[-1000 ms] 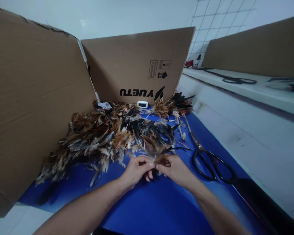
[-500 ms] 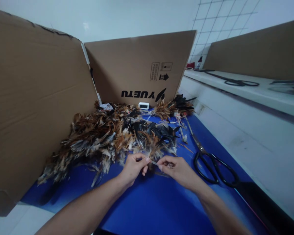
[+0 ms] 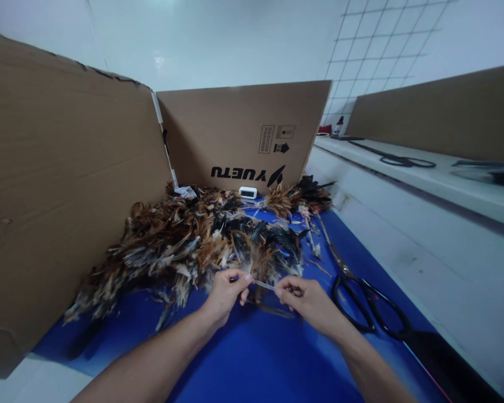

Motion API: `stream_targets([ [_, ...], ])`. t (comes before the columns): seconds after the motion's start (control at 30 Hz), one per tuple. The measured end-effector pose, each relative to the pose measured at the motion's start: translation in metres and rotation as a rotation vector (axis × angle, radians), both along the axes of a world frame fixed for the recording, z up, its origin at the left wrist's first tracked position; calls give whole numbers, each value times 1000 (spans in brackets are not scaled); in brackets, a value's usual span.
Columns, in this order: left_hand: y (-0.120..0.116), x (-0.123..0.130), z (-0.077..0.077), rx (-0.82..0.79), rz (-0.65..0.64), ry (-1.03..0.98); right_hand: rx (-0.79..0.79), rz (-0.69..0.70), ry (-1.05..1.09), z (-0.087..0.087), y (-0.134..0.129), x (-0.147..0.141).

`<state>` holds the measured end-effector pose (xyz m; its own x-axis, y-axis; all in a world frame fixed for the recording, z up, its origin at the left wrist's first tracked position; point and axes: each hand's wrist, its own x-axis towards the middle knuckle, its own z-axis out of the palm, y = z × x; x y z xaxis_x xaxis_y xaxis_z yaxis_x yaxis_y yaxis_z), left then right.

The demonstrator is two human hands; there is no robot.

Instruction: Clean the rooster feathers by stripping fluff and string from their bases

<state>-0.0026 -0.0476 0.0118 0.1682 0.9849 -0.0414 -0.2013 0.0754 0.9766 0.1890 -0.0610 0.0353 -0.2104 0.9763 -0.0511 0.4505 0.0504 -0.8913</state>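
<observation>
My left hand (image 3: 229, 291) is closed in a pinch at the base of a brown feather tuft (image 3: 258, 254), whose tips fan upward. From that pinch a thin whitish strip (image 3: 264, 285) runs across to my right hand (image 3: 300, 295), which grips its other end between thumb and fingertips. I cannot tell whether the strip is tape or bare quill. Just beyond my hands lies a large heap of brown, black and pale feathers (image 3: 163, 235), partly behind the held tuft. A dark loose feather (image 3: 277, 311) shows below the strip.
Large black-handled scissors (image 3: 353, 285) lie to the right on the blue tabletop (image 3: 252, 364). A small white digital display (image 3: 247, 193) stands at the back. Cardboard panels (image 3: 235, 123) wall the left and back. Another pair of scissors (image 3: 403, 161) rests on the white ledge (image 3: 445, 176).
My right hand has drawn a little away from my left, and more of the whitish strip shows between them. The head view has tilted slightly upward.
</observation>
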Motion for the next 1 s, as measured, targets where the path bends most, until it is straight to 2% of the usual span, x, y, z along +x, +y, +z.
stream_targets([
  [0.13, 0, 0, 1, -6, 5, -6, 2, -15, 35, 1, 0, -1],
  [0.3, -1, 0, 2, 2, -2, 4, -145, 8, 215, 0, -1, -8],
  [0.57, -4, 3, 2, -4, -5, 15, -196, 81, 333, -5, -3, -17],
  [0.73, -6, 4, 1, 59, -21, 78, -318, 51, 471, -9, -7, -27],
  [1.0, -6, 6, 1, 100, -30, 110, -240, -17, 435, -19, -5, -34],
])
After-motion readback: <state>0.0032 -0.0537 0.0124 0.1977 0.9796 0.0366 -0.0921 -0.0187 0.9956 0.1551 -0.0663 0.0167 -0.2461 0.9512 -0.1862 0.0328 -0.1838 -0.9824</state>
